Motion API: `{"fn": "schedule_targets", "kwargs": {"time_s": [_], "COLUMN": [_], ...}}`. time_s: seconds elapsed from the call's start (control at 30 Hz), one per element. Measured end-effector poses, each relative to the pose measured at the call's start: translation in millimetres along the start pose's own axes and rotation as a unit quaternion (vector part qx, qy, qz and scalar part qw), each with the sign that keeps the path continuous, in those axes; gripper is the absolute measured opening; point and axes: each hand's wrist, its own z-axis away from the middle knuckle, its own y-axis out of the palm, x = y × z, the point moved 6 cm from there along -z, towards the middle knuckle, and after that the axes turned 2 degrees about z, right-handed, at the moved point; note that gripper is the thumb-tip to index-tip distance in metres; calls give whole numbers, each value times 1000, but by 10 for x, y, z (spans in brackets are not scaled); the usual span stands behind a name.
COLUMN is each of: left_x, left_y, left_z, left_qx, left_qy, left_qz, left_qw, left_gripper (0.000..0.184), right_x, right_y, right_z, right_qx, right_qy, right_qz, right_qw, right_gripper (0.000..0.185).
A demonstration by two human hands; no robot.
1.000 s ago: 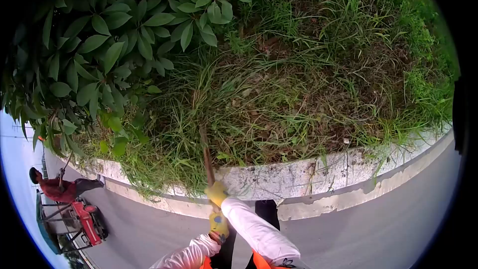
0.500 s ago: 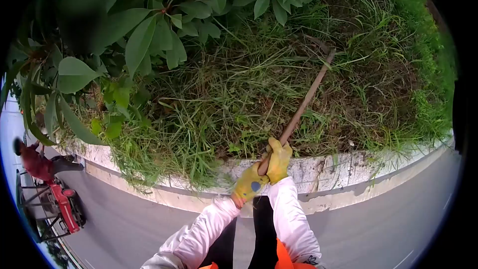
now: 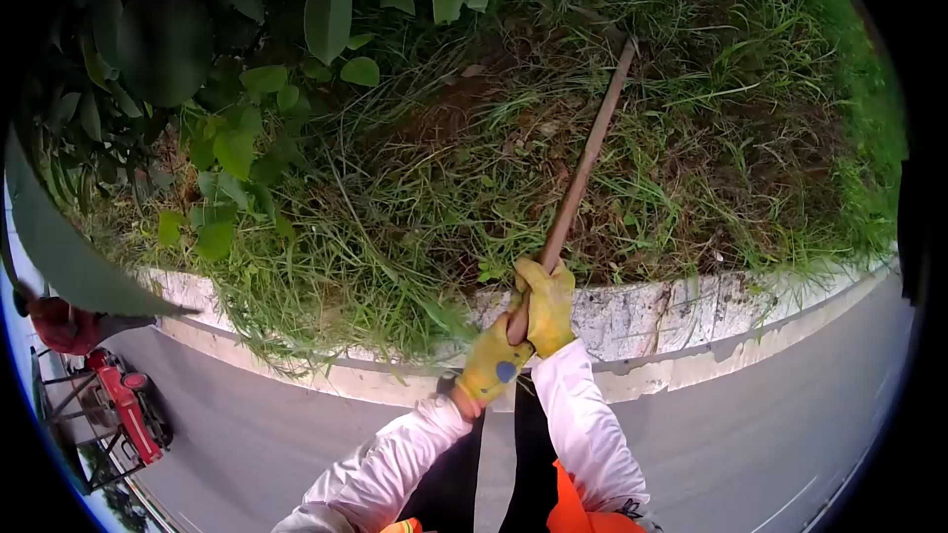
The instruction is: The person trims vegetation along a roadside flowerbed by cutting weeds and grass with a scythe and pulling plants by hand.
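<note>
Both my hands wear yellow gloves and grip a long wooden handle point(image 3: 587, 170) over the white curb. My left hand point(image 3: 490, 367) is closed round its lower end, close to my body. Just above it, my right hand point(image 3: 546, 306) wraps round the shaft, nearly touching the left. The handle slants up and to the right across cut grass point(image 3: 434, 207). Its far end lies among green blades, where a tool head point(image 3: 604, 24) is mostly hidden by grass.
Leafy branches point(image 3: 168, 39) hang at the upper left, one large leaf close to the camera. A white curb point(image 3: 681, 316) borders the grey road point(image 3: 731, 444). At the far left are a person in red point(image 3: 61, 326) and a red vehicle point(image 3: 128, 403).
The handle first swung from left to right with both hands. Since then its far end has moved slightly up and left in view. The person in red is now partly behind a leaf.
</note>
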Motion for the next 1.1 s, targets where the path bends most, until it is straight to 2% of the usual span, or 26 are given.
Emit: {"fn": "schedule_targets", "kwargs": {"time_s": [0.07, 0.13, 0.17, 0.2, 0.23, 0.27, 0.3, 0.37, 0.4, 0.47, 0.5, 0.57, 0.63, 0.67, 0.7, 0.73, 0.77, 0.8, 0.87, 0.9, 0.93, 1.0, 1.07, 1.1], "left_x": [-280, 17, 217, 528, 825, 1015, 1051, 856, 653, 329, 175, -111, -412, -256, 60, 423, 745, 897, 637, 479, 442, 377, 101, -28], "left_y": [-439, -795, -909, -869, -748, -573, -403, -200, -159, -191, -243, -459, -877, -1007, -1057, -991, -854, -776, -897, -987, -1026, -1081, -1109, -1146], "left_z": [-906, -939, -734, -302, 213, 720, 1075, 1269, 1127, 450, 15, -896, -1565, -1617, -1433, -1101, -732, -385, -138, -75, -260, -603, -888, -1007], "left_qx": [-8, -71, -120, -183, -252, -308, -339, -341, -276, -180, -144, -89, -49, -78, -137, -208, -276, -331, -356, -336, -311, -271, -203, -171], "left_qy": [153, 196, 162, 74, -22, -88, -116, -123, -214, -97, -36, 50, 161, 145, 88, 18, -41, -79, -79, -112, -68, 30, 43, 51], "left_qz": [3, 20, 37, 75, 143, 195, 219, 185, 273, 186, 118, 2, -9, 30, 98, 193, 289, 355, 335, 330, 279, 177, 200, 182], "left_qw": [988, 978, 979, 977, 957, 927, 908, 913, 896, 961, 982, 995, 986, 986, 982, 959, 916, 871, 869, 875, 906, 946, 957, 967], "left_gripper": [62, 46, 45, 43, 42, 41, 39, 38, 38, 40, 40, 42, 37, 34, 31, 29, 26, 23, 30, 36, 33, 26, 28, 30], "right_x": [361, 144, -154, -613, -1194, -1614, -1788, -1492, -1231, -616, -231, 395, 640, 635, 514, 78, -344, -749, -1296, -1098, -929, -390, -243, 141], "right_y": [306, 631, 1037, 1264, 1355, 1323, 1206, 931, 828, 687, 623, 652, 869, 1051, 1308, 1536, 1758, 1868, 2009, 2022, 2020, 1871, 1775, 1659], "right_z": [-665, -770, -634, -459, -111, 267, 547, 667, 537, 31, -230, -824, -1356, -1529, -1459, -1271, -1044, -864, -612, -600, -635, -794, -1224, -1163], "right_qx": [-72, -90, 26, 129, 222, 282, 303, 279, 267, 211, 153, 54, -24, -5, 50, 140, 249, 295, 292, 281, 271, 261, 175, 149], "right_qy": [-49, -49, 30, 52, 65, 74, 87, 198, 163, 84, 44, -31, -73, -60, -54, 18, 55, 43, 17, 7, 14, 110, 16, 13], "right_qz": [-113, -147, 51, 221, 348, 406, 416, 295, 280, 220, 142, -25, -86, -69, -10, 148, 309, 349, 241, 183, 142, 121, 47, 29], "right_qw": [990, 984, 998, 965, 908, 866, 853, 892, 908, 949, 977, 998, 993, 996, 997, 979, 916, 888, 925, 942, 952, 951, 983, 988], "right_gripper": [20, 21, 21, 21, 21, 23, 25, 23, 23, 21, 20, 20, 21, 18, 18, 22, 30, 27, 23, 21, 19, 19, 27, 24]}}
